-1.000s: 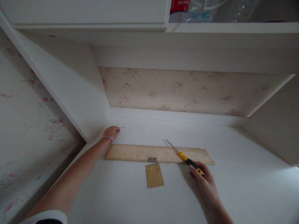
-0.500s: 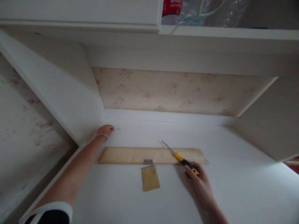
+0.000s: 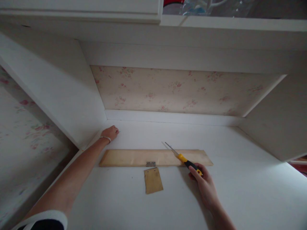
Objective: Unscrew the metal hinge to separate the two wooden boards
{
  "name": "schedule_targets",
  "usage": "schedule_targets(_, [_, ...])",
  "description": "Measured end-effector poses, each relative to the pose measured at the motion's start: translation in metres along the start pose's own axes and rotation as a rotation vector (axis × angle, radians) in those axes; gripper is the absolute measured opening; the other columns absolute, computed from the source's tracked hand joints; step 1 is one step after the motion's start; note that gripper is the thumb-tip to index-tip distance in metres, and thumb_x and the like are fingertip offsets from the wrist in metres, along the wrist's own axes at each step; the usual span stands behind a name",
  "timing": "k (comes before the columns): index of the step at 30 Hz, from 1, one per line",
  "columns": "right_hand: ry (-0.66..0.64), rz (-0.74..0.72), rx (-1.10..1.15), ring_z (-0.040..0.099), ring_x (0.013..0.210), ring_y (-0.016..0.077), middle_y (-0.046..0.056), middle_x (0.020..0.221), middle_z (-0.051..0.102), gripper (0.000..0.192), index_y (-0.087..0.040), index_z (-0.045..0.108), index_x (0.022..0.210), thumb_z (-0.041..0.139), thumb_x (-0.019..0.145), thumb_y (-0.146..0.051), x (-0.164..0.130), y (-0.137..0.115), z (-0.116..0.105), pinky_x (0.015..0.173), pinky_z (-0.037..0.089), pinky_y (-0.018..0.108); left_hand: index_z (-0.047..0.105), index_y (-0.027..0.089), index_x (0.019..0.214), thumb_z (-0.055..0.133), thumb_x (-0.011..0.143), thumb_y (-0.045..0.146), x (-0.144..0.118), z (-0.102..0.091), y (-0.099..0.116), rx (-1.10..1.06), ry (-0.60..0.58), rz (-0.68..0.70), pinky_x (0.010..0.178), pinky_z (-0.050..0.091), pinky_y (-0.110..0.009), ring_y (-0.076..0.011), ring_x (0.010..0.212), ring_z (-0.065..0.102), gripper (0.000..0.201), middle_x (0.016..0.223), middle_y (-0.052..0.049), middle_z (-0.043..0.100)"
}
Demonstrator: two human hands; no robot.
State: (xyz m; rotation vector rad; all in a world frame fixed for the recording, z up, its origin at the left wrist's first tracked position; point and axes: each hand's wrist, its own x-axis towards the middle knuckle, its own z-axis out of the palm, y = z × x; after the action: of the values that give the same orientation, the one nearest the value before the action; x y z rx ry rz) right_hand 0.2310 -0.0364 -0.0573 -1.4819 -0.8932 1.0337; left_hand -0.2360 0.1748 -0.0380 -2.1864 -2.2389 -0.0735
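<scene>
My right hand (image 3: 202, 182) is wrapped around the black and yellow handle of a screwdriver (image 3: 183, 158). Its thin metal shaft points up and to the left, over a long pale wooden board (image 3: 129, 157). A small metal hinge (image 3: 151, 164) sits at the middle of the board's near edge. Just in front of the hinge lies a small wooden piece (image 3: 153, 180) with two holes near its top edge. My left hand (image 3: 110, 131), with a band at the wrist, is reached out to the back left corner, fingers closed. Whatever is in those fingers is too small to make out.
Everything lies on a white surface (image 3: 115, 198). A white side panel (image 3: 55, 83) rises at the left, and another panel (image 3: 273, 127) at the right. Overhead is a cabinet (image 3: 79, 14), its right part holding clear plastic items (image 3: 195, 7). Floral wallpaper covers the back.
The view has shifted slightly. A thin line that stuck out from my left fingers is now mostly out of sight. My right hand still holds the screwdriver in nearly the same place.
</scene>
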Motion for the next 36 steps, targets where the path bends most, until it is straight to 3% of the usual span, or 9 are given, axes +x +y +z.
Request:
schedule_targets(8, [-0.009, -0.016, 0.0, 0.055, 0.065, 0.0131, -0.002, 0.078, 0.056, 0.038, -0.022, 0.055, 0.097, 0.066, 0.069, -0.045, -0.001, -0.003, 0.001, 0.062, 0.045, 0.025, 0.068, 0.018, 0.088, 0.04, 0.08, 0.036, -0.007, -0.003, 0.003, -0.005, 0.039, -0.147, 0.074, 0.045, -0.036, -0.028, 0.091, 0.059, 0.034, 0.103, -0.013, 0.061])
schedule_targets(15, [0.02, -0.039, -0.029, 0.058, 0.067, 0.0147, -0.001, 0.081, 0.06, 0.048, -0.021, 0.054, 0.11, 0.064, 0.071, -0.047, 0.0, 0.003, 0.0, 0.065, 0.045, 0.028, 0.067, 0.012, 0.089, 0.033, 0.084, 0.039, -0.017, -0.015, 0.01, -0.033, 0.118, -0.218, 0.072, 0.044, -0.037, -0.0287, 0.087, 0.06, 0.044, 0.105, -0.018, 0.06])
schedule_targets(18, [0.041, -0.018, -0.031, 0.058, 0.066, 0.015, -0.001, 0.074, 0.061, 0.051, -0.019, 0.056, 0.111, 0.064, 0.07, -0.048, 0.0, 0.003, 0.001, 0.064, 0.044, 0.027, 0.067, 0.013, 0.087, 0.029, 0.086, 0.04, -0.036, -0.025, 0.015, -0.063, 0.153, -0.238, 0.071, 0.043, -0.034, -0.0262, 0.086, 0.059, 0.046, 0.099, -0.016, 0.063])
schedule_targets(23, [0.151, -0.054, 0.082, 0.055, 0.059, 0.0129, -0.002, 0.065, 0.058, 0.048, -0.017, 0.061, 0.103, 0.066, 0.067, -0.048, -0.004, -0.001, 0.009, 0.058, 0.044, 0.025, 0.065, 0.019, 0.08, 0.038, 0.084, 0.044, -0.116, -0.041, 0.052, -0.4, 0.286, -0.058, 0.07, 0.041, -0.025, -0.0171, 0.074, 0.06, 0.037, 0.084, -0.004, 0.067])
schedule_targets(28, [0.454, -0.155, 0.214, 0.048, 0.052, 0.0102, -0.004, 0.059, 0.051, 0.038, -0.018, 0.057, 0.08, 0.059, 0.07, -0.054, -0.009, -0.013, 0.021, 0.05, 0.041, 0.024, 0.064, 0.019, 0.074, 0.04, 0.084, 0.047, -0.191, -0.041, 0.106, -0.723, 0.138, 0.034, 0.056, 0.037, -0.022, -0.0135, 0.059, 0.056, 0.039, 0.064, 0.0, 0.063])
schedule_targets(32, [0.722, -0.326, 0.416, 0.051, 0.066, 0.0095, -0.004, 0.074, 0.048, 0.031, -0.022, 0.05, 0.081, 0.045, 0.08, -0.052, -0.006, -0.047, 0.031, 0.059, 0.044, 0.022, 0.061, 0.018, 0.068, 0.036, 0.086, 0.046, -0.206, -0.028, 0.139, -0.779, 0.077, 0.075, 0.056, 0.035, -0.022, -0.0134, 0.058, 0.055, 0.042, 0.062, -0.001, 0.063])
schedule_targets(34, [0.711, -0.414, 0.498, 0.05, 0.064, 0.0085, -0.005, 0.071, 0.043, 0.029, -0.023, 0.047, 0.08, 0.042, 0.082, -0.051, -0.006, -0.073, 0.038, 0.062, 0.046, 0.024, 0.061, 0.018, 0.068, 0.035, 0.088, 0.043, -0.206, -0.02, 0.147, -0.73, 0.093, 0.072, 0.056, 0.034, -0.022, -0.0136, 0.06, 0.056, 0.041, 0.065, -0.002, 0.064])
schedule_targets(36, [0.597, -0.499, 0.585, 0.052, 0.064, 0.0077, -0.006, 0.075, 0.044, 0.026, -0.024, 0.044, 0.08, 0.044, 0.082, -0.05, -0.009, -0.099, 0.049, 0.07, 0.049, 0.03, 0.06, 0.018, 0.067, 0.035, 0.088, 0.04, -0.206, -0.013, 0.15, -0.659, 0.101, 0.088, 0.057, 0.033, -0.022, -0.0137, 0.06, 0.057, 0.04, 0.065, -0.003, 0.064])
